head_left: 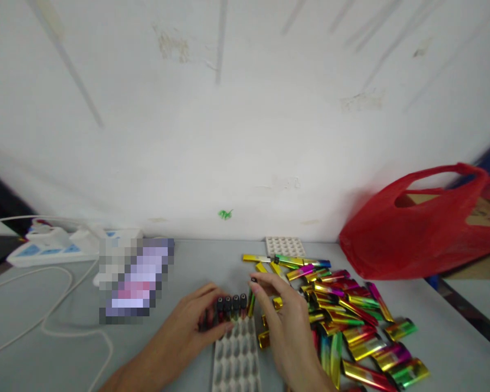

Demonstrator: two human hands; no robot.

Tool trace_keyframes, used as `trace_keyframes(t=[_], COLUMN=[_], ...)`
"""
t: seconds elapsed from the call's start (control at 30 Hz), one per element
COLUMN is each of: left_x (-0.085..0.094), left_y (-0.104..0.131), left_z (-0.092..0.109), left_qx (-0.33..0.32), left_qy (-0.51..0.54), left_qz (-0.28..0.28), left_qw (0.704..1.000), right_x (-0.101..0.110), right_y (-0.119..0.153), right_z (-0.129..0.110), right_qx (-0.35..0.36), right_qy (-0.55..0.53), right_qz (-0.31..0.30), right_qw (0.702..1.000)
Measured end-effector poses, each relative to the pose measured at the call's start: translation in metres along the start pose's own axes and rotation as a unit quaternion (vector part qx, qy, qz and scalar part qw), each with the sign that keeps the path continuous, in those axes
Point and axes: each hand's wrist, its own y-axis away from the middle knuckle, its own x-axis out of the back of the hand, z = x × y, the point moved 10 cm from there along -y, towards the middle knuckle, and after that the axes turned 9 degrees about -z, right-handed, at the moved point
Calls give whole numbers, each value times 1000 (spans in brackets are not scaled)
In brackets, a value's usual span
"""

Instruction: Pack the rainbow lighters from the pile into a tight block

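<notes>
I read this as tray-loading: right hand (286,313) pinches a foil-wrapped lighter (251,305) beside four black-topped lighters (232,302) at the white tray's far end (237,326), left hand (198,316) curled there, grip unclear; next calls for aligning it.

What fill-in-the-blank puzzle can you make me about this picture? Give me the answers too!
1. Beside the left hand, the row of upright pieces has ____ tops.
2. The right hand holds a slim piece between a finger and its ____.
3. The heap of shiny pieces lies to the ____ of the tray.
4. The plastic bag is ____.

Missing words: black; thumb; right; red.
</notes>
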Motion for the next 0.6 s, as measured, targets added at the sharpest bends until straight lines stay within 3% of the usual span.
trace_keyframes(t=[0.2, 0.37, 0.47, 0.6], left_x=[-1, -1, 0, 1], left_y=[0, 0, -1, 0], left_z=[0, -2, -2, 0], left_qx=[7, -2, -5, -9], left_qy=[3, 6, 2, 6], left_qz=[-9, -4, 0, 1], left_qw=[1000, 1000, 1000, 1000], right_x=[0, -11, -5, 9], right_y=[1, 5, 7, 6], right_z=[-14, -14, -8, -9], right_qx=[-6, -13, -4, 45], right_qy=[29, 8, 26, 155], right_qz=[-11, -59, -26, 43], right_qw=[1000, 998, 999, 986])
